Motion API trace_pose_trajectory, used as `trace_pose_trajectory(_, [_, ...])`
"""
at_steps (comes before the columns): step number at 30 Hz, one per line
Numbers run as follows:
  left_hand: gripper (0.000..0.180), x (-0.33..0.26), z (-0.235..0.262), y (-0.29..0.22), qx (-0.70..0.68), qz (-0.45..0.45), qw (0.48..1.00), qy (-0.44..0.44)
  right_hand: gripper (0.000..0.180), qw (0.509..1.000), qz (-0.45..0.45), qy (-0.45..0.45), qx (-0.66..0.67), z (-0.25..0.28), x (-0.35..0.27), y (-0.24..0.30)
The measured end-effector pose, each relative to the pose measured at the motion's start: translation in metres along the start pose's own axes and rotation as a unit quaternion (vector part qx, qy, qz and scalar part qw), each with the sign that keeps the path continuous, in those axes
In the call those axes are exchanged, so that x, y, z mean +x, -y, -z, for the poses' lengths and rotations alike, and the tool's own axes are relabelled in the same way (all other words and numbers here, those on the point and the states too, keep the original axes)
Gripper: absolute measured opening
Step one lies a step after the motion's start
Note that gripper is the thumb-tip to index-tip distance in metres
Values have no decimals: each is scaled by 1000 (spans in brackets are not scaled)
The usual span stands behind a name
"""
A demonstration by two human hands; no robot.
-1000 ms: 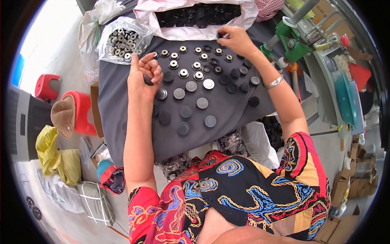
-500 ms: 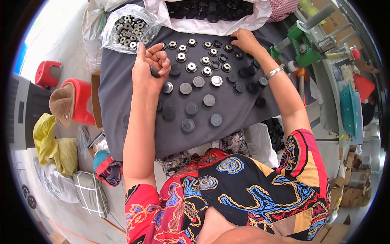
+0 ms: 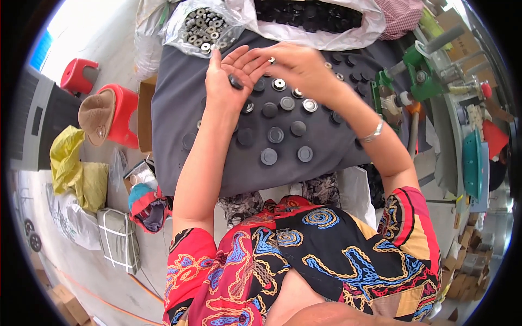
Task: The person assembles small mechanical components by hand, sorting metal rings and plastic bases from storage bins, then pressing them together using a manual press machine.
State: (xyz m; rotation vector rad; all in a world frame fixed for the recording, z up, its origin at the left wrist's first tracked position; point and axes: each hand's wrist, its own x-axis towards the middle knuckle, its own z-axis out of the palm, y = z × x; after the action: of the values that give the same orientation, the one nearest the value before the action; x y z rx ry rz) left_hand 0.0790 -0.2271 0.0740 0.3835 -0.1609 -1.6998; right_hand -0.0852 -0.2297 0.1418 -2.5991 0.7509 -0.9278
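My left hand [image 3: 222, 87] is palm up over the dark cloth, its fingers stretched out. A small black round cap [image 3: 235, 82] rests on its palm. My right hand [image 3: 307, 70] reaches across beside the left fingertips, smeared by motion. A small shiny metal piece [image 3: 272, 60] shows at its fingertips; whether it is gripped I cannot tell. Beneath and beyond the hands lie black caps with metal rings in them, such as this ringed cap [image 3: 278, 85], partly hidden. Nearer me are several plain grey discs [image 3: 275, 135] and a silver-faced disc [image 3: 310, 105].
A clear plastic bag [image 3: 173, 39] of metal rings stands at the far left of the cloth-covered table [image 3: 176, 108]. Behind it is a white sack [image 3: 375, 23] of black caps [image 3: 310, 16]. A green hand press [image 3: 416, 68] stands at right, a red stool [image 3: 124, 122] at left.
My right hand has swung from the far right of the caps to beside my left fingertips. My left hand has opened its curled fingers, keeping the black cap. The view has shifted slightly.
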Motion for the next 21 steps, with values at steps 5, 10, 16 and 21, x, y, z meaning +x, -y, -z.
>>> trace_pose_trajectory(5, [63,-6,-8,2,54,-8,998,44,35,999,5,4,51,-49,2,10])
trace_pose_trajectory(10, [62,-7,-11,4,125,-3,992,26,31,997,-18,27,71,-38,6,10])
trace_pose_trajectory(16, [62,2,5,6,80,19,995,64,32,989,-109,45,88,-14,-3,8])
trace_pose_trajectory(21, [59,-8,-11,1,104,9,994,29,34,933,-326,30,-152,71,-53,-66])
